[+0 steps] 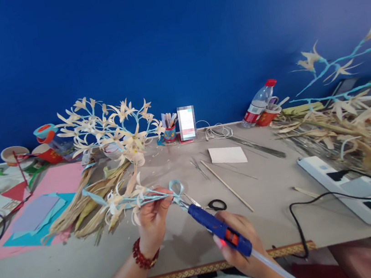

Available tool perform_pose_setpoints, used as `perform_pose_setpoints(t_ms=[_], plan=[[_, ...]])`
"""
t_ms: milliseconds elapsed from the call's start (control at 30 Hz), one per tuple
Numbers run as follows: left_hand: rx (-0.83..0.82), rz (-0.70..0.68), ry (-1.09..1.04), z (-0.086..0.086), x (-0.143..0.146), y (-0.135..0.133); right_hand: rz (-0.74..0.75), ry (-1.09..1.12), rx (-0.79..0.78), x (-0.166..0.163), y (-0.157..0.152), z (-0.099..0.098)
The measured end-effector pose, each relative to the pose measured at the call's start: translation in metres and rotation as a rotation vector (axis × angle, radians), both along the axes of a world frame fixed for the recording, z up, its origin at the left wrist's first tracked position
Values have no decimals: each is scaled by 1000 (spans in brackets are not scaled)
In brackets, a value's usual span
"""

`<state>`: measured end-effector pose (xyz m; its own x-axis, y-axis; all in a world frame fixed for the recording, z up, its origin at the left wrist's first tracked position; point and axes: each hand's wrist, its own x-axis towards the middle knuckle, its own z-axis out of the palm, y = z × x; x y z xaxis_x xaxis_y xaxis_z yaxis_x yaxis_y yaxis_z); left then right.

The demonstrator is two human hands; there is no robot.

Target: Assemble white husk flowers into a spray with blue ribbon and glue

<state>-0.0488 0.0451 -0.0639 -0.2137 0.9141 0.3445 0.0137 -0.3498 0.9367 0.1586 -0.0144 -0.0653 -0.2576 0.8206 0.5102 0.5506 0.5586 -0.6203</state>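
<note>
My left hand [152, 215] pinches the blue-wrapped stems of a spray of cream flowers [120, 201], apparently made of corn husk. A loop of light blue paper strip [176, 187] stands up at the stem end. In my right hand [240, 235] is a blue hot glue gun [214, 224], a clear glue stick trailing from its back. Its nozzle points up and left, close to the stems by my left fingers; whether it touches them I cannot tell. A red light glows near its trigger.
Behind stands a larger bunch of flowers [111, 126]. Dried husks [91, 203] and coloured paper [37, 215] lie left. A wooden stick [228, 186], black tape ring [217, 205] and white card [228, 155] lie ahead. A power strip [348, 190], cables and a bottle [258, 103] are right.
</note>
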Motion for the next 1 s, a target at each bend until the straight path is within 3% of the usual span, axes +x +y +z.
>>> perform_pose_setpoints(t_ms=[800, 1000], plan=[[-10, 12, 7, 3, -2, 1, -35, -41, 8, -3, 0, 16], [-44, 12, -89, -3, -6, 2, -99, -130, -18, 17, 1, 8]])
